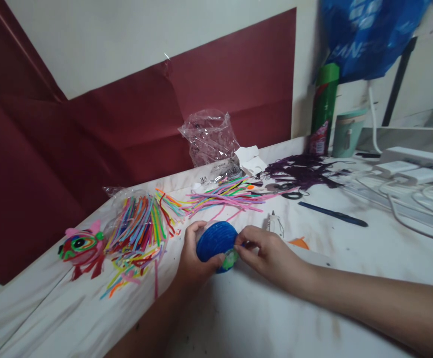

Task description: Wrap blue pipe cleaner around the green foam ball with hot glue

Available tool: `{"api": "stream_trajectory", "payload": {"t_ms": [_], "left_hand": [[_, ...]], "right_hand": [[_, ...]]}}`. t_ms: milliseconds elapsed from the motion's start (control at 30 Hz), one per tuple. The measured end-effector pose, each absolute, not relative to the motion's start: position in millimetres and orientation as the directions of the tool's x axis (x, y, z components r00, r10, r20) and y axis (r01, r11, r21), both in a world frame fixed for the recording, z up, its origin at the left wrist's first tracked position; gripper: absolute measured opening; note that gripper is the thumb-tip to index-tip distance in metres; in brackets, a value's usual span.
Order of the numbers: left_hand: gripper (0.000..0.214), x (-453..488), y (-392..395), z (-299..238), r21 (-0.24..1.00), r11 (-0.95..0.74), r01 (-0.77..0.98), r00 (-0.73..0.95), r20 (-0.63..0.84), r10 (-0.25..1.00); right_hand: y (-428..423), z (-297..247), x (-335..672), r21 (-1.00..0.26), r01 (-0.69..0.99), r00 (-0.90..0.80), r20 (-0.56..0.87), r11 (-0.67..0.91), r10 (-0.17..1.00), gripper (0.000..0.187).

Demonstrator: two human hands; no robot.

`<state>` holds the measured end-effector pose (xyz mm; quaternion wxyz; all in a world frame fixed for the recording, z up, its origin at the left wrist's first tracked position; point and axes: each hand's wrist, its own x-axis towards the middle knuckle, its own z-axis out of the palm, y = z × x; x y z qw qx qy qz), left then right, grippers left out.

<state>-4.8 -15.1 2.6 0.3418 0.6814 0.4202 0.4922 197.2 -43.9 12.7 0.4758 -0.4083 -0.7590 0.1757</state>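
Note:
My left hand (193, 258) is wrapped round a blue ribbed ball (216, 239) and holds it just above the white table (276, 318). My right hand (266, 252) pinches at the ball's lower right side, where a small pale green piece (230, 259) sits against the blue. Its fingertips press together on that spot; what they grip is too small to name. Behind the hands lie loose coloured strips (141, 226) in a heap and a second spread of pink and mixed strips (231, 195).
A finished pink and red creature with a green eye (81, 247) lies at the left. A clear plastic bag (211, 136), purple strands (300, 170), a dark pen (332, 214), a green can (323, 107), a teal cup (347, 133) and white power strips with cables (413, 166) stand at the back and right.

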Motion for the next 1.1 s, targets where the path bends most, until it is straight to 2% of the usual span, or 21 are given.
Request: {"api": "stream_trajectory", "payload": {"t_ms": [267,533,767,1100], "left_hand": [[0.071,1,-19,11,0.885,-0.382,0.266,0.119,0.363,0.924],[0.065,1,-19,12,0.919,-0.320,0.231,0.108,0.303,0.947],[0.065,3,-19,13,0.924,-0.319,0.212,0.086,0.307,0.948],[0.064,6,-22,16,0.889,-0.350,0.295,0.040,0.355,0.934]], "right_hand": [[-42,12,196,-0.657,0.446,-0.215,0.580,0.608,0.786,0.014],[-40,10,198,-0.729,0.412,-0.176,0.526,0.547,0.832,0.012],[-41,10,197,-0.728,0.431,-0.183,0.508,0.533,0.842,0.015],[-44,13,194,-0.703,0.465,-0.206,0.505,0.539,0.838,0.017]]}}
